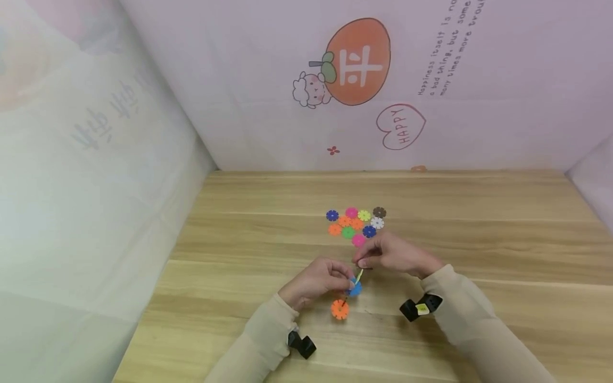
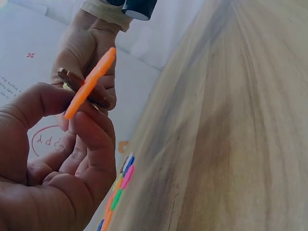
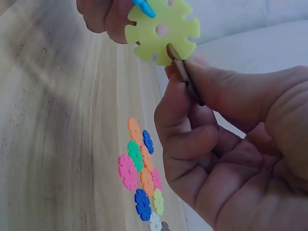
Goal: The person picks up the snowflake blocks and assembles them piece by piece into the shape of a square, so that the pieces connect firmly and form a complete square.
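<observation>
Several slotted plastic discs are joined in a chain between the hands. An orange disc (image 1: 340,309) hangs at its lower end, with a light blue disc (image 1: 355,288) above it. My left hand (image 1: 322,277) pinches the chain around the light blue disc; its fingertips hide part of the joint. A yellow-green disc (image 3: 162,33) stands between the two hands, joined to the light blue one. My right hand (image 1: 395,255) pinches a brown disc (image 3: 185,74) between thumb and forefinger, its edge at the yellow-green disc's rim. Whether their slots are engaged, I cannot tell.
Loose slotted discs lie in a cluster beyond the hands on the wooden table (image 1: 239,298), among them a green one (image 1: 348,232), a white one (image 1: 377,223) and a pink one (image 3: 128,172). A printed cloth (image 1: 268,96) hangs behind the table.
</observation>
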{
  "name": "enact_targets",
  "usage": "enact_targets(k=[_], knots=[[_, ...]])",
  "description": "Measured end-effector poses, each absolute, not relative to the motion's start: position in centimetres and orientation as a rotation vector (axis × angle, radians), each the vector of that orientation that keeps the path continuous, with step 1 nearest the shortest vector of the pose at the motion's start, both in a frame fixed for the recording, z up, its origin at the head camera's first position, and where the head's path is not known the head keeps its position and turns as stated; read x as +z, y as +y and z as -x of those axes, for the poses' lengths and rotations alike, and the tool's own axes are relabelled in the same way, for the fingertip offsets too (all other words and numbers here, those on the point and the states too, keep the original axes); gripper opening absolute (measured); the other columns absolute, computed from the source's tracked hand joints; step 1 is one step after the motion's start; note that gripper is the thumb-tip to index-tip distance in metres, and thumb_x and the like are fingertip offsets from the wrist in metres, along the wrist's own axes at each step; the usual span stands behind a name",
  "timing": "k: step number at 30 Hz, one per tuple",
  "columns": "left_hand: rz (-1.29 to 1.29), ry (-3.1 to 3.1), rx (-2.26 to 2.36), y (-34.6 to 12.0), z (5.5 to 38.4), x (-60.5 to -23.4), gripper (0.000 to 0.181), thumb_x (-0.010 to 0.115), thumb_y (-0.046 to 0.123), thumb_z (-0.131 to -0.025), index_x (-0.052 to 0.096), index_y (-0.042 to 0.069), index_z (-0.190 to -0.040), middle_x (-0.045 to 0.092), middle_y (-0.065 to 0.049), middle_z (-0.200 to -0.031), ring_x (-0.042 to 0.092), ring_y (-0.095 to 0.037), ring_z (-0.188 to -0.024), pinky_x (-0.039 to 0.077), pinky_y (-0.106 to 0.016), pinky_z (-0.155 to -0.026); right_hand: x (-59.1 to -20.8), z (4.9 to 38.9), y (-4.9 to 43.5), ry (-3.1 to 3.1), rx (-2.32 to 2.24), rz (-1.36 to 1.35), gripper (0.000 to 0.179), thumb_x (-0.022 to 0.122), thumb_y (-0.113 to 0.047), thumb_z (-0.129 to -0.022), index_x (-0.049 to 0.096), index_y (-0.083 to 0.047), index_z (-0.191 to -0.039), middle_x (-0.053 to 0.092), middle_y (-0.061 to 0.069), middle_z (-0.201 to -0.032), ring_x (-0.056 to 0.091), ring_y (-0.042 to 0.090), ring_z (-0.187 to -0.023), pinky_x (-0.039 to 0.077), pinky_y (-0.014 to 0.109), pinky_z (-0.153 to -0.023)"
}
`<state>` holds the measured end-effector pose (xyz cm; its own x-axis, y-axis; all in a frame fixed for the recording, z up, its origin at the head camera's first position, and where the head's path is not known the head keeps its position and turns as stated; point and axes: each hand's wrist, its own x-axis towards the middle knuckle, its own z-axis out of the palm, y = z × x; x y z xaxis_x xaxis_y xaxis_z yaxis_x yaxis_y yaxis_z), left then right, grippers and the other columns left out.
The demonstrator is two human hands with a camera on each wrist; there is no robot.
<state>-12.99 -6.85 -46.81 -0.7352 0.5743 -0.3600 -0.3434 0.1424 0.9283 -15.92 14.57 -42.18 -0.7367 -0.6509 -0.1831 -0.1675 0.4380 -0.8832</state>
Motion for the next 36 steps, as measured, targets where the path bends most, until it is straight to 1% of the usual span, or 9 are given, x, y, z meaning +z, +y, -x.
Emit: enact_targets(k=[6, 10, 13, 16, 19, 21, 26, 31, 36], knots=[[-0.222, 1.713, 1.660, -6.7, 13.1, -47.0, 0.011, 0.066, 0.002, -0.081, 0.065, -0.004, -0.092, 0.067, -0.002, -0.075, 0.062, -0.009, -0.067, 0.056, -0.025, -0.066, -42.2, 15.9, 14.7, 2.171, -1.300, 0.578, 0.022, 0.066, -0.016, -0.087, 0.067, -0.001, -0.103, 0.069, 0.013, -0.095, 0.064, 0.023, -0.089, 0.053, 0.029, -0.080], [-0.230, 1.722, 1.651, -6.8, 13.2, -47.0, 0.011, 0.066, 0.005, -0.083, 0.064, -0.001, -0.093, 0.066, -0.001, -0.076, 0.061, -0.009, -0.069, 0.054, -0.024, -0.067, -42.5, 15.9, 14.6, 2.149, -1.347, 0.490, 0.022, 0.068, -0.019, -0.085, 0.065, -0.003, -0.101, 0.068, 0.010, -0.094, 0.064, 0.026, -0.091, 0.052, 0.034, -0.083], [-0.235, 1.755, 1.627, -6.8, 13.3, -46.9, 0.014, 0.066, 0.012, -0.086, 0.065, 0.001, -0.095, 0.067, 0.000, -0.081, 0.061, -0.009, -0.073, 0.053, -0.026, -0.071, -42.7, 16.0, 14.6, 2.145, -1.366, 0.475, 0.019, 0.069, -0.019, -0.085, 0.066, -0.007, -0.098, 0.068, 0.008, -0.094, 0.063, 0.025, -0.091, 0.052, 0.034, -0.083], [-0.221, 1.819, 1.607, -6.7, 13.5, -46.9, 0.020, 0.065, 0.021, -0.087, 0.067, 0.005, -0.099, 0.069, 0.000, -0.089, 0.062, -0.009, -0.081, 0.052, -0.029, -0.078, -42.9, 16.0, 14.6, 2.146, -1.375, 0.483, 0.018, 0.069, -0.020, -0.084, 0.067, -0.007, -0.096, 0.067, 0.007, -0.095, 0.062, 0.023, -0.092, 0.052, 0.034, -0.082], [-0.189, 1.877, 1.608, -6.5, 13.6, -46.9, 0.026, 0.067, 0.029, -0.086, 0.068, 0.009, -0.103, 0.069, 0.000, -0.096, 0.062, -0.010, -0.089, 0.050, -0.030, -0.083, -42.9, 15.9, 14.4, 2.143, -1.391, 0.483, 0.016, 0.069, -0.019, -0.084, 0.068, -0.009, -0.095, 0.068, 0.007, -0.095, 0.062, 0.023, -0.092, 0.052, 0.033, -0.081], [-0.170, 1.885, 1.628, -6.4, 13.7, -46.7, 0.029, 0.068, 0.031, -0.085, 0.067, 0.010, -0.105, 0.069, -0.002, -0.100, 0.062, -0.011, -0.092, 0.050, -0.031, -0.086, -42.9, 15.9, 14.2, 2.139, -1.402, 0.481, 0.015, 0.069, -0.018, -0.084, 0.068, -0.009, -0.095, 0.068, 0.007, -0.095, 0.063, 0.022, -0.091, 0.052, 0.032, -0.081], [-0.144, 1.871, 1.673, -6.3, 13.7, -46.4, 0.027, 0.071, 0.027, -0.083, 0.068, 0.011, -0.103, 0.070, -0.005, -0.103, 0.064, -0.012, -0.092, 0.051, -0.031, -0.087, -43.2, 15.8, 13.8, 2.147, -1.414, 0.474, 0.015, 0.069, -0.019, -0.084, 0.068, -0.008, -0.095, 0.069, 0.007, -0.095, 0.063, 0.021, -0.089, 0.052, 0.030, -0.080], [-0.144, 1.894, 1.679, -6.3, 13.8, -46.5, 0.024, 0.072, 0.026, -0.082, 0.069, 0.013, -0.101, 0.071, -0.002, -0.099, 0.065, -0.011, -0.091, 0.052, -0.032, -0.086, -43.3, 15.7, 13.6, 2.159, -1.412, 0.456, 0.017, 0.068, -0.023, -0.085, 0.068, -0.008, -0.094, 0.069, 0.007, -0.093, 0.062, 0.021, -0.088, 0.051, 0.031, -0.081], [-0.137, 1.875, 1.712, -6.3, 14.0, -46.6, 0.023, 0.070, 0.024, -0.083, 0.069, 0.009, -0.101, 0.070, -0.003, -0.098, 0.065, -0.011, -0.089, 0.053, -0.031, -0.084, -43.3, 15.8, 13.6, 2.171, -1.411, 0.439, 0.019, 0.067, -0.027, -0.086, 0.070, -0.011, -0.095, 0.069, 0.005, -0.094, 0.062, 0.020, -0.088, 0.050, 0.032, -0.081]])
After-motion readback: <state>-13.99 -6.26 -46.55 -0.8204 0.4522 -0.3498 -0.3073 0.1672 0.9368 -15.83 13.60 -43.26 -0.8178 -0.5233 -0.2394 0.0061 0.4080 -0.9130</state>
